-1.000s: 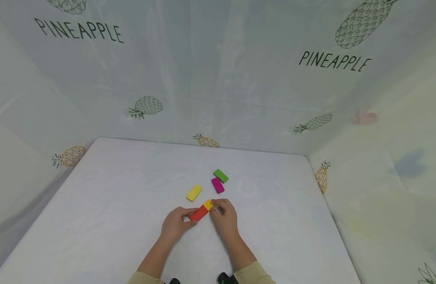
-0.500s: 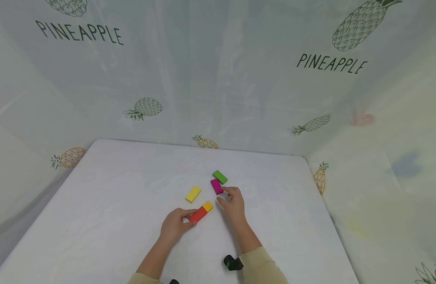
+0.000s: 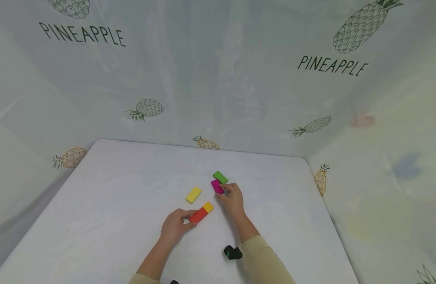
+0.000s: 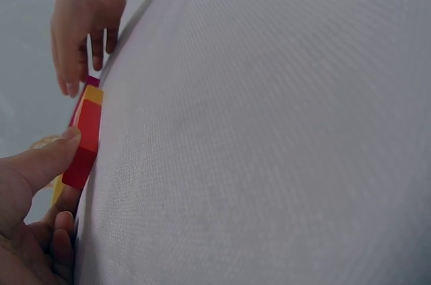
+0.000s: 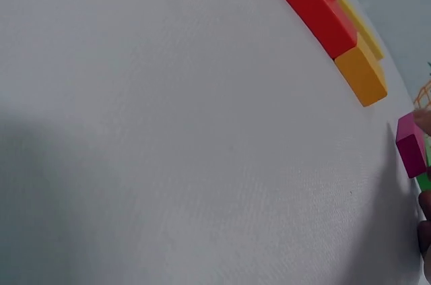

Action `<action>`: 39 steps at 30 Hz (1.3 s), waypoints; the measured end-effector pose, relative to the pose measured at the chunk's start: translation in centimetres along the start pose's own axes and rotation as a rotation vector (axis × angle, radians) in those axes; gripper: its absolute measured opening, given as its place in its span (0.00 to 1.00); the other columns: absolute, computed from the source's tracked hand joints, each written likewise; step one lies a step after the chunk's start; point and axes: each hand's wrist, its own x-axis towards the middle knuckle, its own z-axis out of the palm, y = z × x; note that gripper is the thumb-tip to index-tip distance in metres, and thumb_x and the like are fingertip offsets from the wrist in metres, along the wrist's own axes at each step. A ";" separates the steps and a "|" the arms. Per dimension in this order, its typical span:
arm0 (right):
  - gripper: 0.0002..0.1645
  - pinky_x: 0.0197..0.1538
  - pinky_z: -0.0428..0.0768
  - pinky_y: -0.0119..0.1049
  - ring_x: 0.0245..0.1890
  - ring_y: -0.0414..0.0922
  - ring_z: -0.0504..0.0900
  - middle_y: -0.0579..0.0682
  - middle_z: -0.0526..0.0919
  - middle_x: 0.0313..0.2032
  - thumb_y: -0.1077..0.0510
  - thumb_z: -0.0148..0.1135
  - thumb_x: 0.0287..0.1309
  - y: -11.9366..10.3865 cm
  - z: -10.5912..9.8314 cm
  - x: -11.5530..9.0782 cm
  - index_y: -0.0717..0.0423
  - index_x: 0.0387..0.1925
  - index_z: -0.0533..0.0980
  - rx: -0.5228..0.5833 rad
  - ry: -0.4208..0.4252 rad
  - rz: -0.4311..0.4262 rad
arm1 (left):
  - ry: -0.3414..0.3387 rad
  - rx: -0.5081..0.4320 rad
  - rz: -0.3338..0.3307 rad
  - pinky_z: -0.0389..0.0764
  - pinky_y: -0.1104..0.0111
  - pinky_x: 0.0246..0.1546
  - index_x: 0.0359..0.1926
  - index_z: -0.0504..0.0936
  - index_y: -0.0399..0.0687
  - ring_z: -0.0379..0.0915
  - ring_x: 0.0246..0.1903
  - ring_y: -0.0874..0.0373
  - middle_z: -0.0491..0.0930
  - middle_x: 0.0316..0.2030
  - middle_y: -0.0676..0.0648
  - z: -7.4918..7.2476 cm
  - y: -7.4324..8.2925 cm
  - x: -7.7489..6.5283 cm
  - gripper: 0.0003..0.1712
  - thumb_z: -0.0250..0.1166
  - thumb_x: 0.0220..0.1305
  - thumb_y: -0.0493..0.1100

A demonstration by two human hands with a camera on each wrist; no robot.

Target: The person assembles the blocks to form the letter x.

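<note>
Since the earliest frame, the right hand (image 3: 233, 200) has been moved away from the orange-yellow block (image 3: 208, 207) to the flat magenta rectangular block (image 3: 216, 186); the left hand (image 3: 173, 227) has been kept at the long red rectangular block (image 3: 198, 215). The material of the blocks cannot be told.

As far as can be judged, only a first part is done: the red and orange-yellow blocks are lined up end to end, touching. The magenta block, the flat bright-yellow rectangular block (image 3: 193, 195) and the flat green rectangular block (image 3: 220, 177) are not yet joined to that row. All are lying on the white-covered table (image 3: 140, 177), the yellow one apart, the magenta one seemingly touching the green.

The red block is pinched between the thumb and fingers of the left hand at its near end, with the orange-yellow block left beyond the fingertips. The magenta block is touched at its near end by the bent fingers of the right hand; whether it is firmly grasped cannot be told.
</note>
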 end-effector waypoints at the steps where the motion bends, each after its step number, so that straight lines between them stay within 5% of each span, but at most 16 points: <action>1: 0.21 0.49 0.76 0.42 0.45 0.47 0.75 0.48 0.76 0.42 0.57 0.75 0.51 0.1 0.2 0.1 0.50 0.49 0.84 -0.008 0.003 -0.001 | -0.002 0.003 0.000 0.70 0.66 0.31 0.53 0.85 0.62 0.66 0.33 0.58 0.75 0.33 0.57 0.0 0.0 0.0 0.25 0.76 0.51 0.44; 11: 0.19 0.52 0.67 0.49 0.46 0.49 0.75 0.50 0.78 0.41 0.57 0.76 0.49 0.1 1.0 0.0 0.49 0.46 0.85 -0.102 0.049 -0.034 | -0.002 0.009 0.015 0.69 0.66 0.31 0.52 0.85 0.61 0.65 0.32 0.58 0.75 0.32 0.57 0.0 0.1 0.0 0.25 0.76 0.51 0.44; 25: 0.17 0.48 0.67 0.48 0.45 0.50 0.75 0.49 0.79 0.41 0.57 0.75 0.51 0.7 1.3 -0.4 0.50 0.45 0.86 -0.122 0.104 -0.126 | -0.002 0.018 0.020 0.70 0.66 0.30 0.53 0.85 0.61 0.66 0.32 0.58 0.75 0.33 0.57 -0.2 0.2 -0.1 0.24 0.76 0.52 0.44; 39: 0.16 0.45 0.71 0.40 0.40 0.44 0.72 0.44 0.76 0.37 0.59 0.71 0.55 0.4 0.9 -1.3 0.52 0.47 0.85 -0.021 0.074 -0.049 | -0.008 0.012 0.002 0.70 0.66 0.31 0.53 0.85 0.61 0.66 0.33 0.58 0.75 0.33 0.56 0.0 0.1 0.1 0.25 0.76 0.52 0.44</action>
